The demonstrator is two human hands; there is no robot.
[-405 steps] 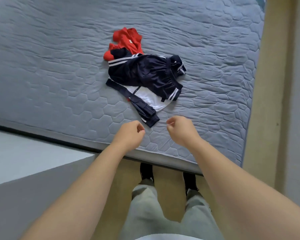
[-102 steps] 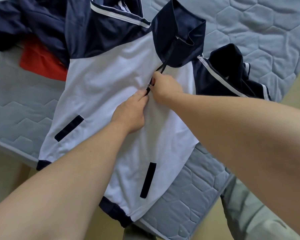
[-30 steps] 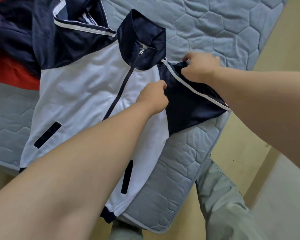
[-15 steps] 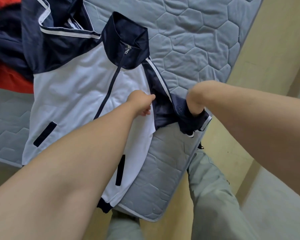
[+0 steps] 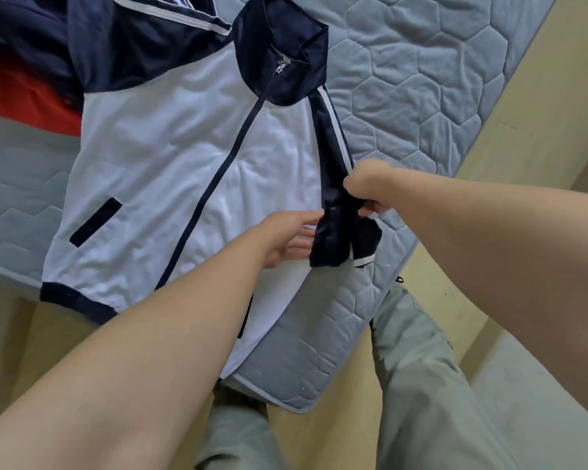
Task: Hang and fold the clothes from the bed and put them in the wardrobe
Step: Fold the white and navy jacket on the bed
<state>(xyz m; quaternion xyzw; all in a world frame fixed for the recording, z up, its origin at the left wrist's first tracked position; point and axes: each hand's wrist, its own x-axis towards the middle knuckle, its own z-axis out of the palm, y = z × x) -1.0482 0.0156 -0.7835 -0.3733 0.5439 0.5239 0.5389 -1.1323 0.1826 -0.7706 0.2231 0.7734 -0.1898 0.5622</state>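
A white track jacket (image 5: 170, 171) with a navy collar and navy zip lies front up, zipped, on the grey quilted mattress (image 5: 414, 86). Its navy sleeve (image 5: 336, 205) with a white stripe runs down the jacket's right side. My right hand (image 5: 367, 191) grips that sleeve near the cuff. My left hand (image 5: 292, 235) lies flat on the white front with straight fingers touching the sleeve's lower end. The jacket's hem hangs over the mattress edge.
A red garment (image 5: 31, 100) and more navy clothing (image 5: 21, 35) lie at the upper left of the mattress. The mattress corner (image 5: 299, 398) points toward my legs in grey trousers (image 5: 418, 385). Beige floor (image 5: 523, 137) surrounds the bed.
My right hand has drawn the navy sleeve straight down along the jacket's side. My left hand has opened flat and moved down beside the cuff.
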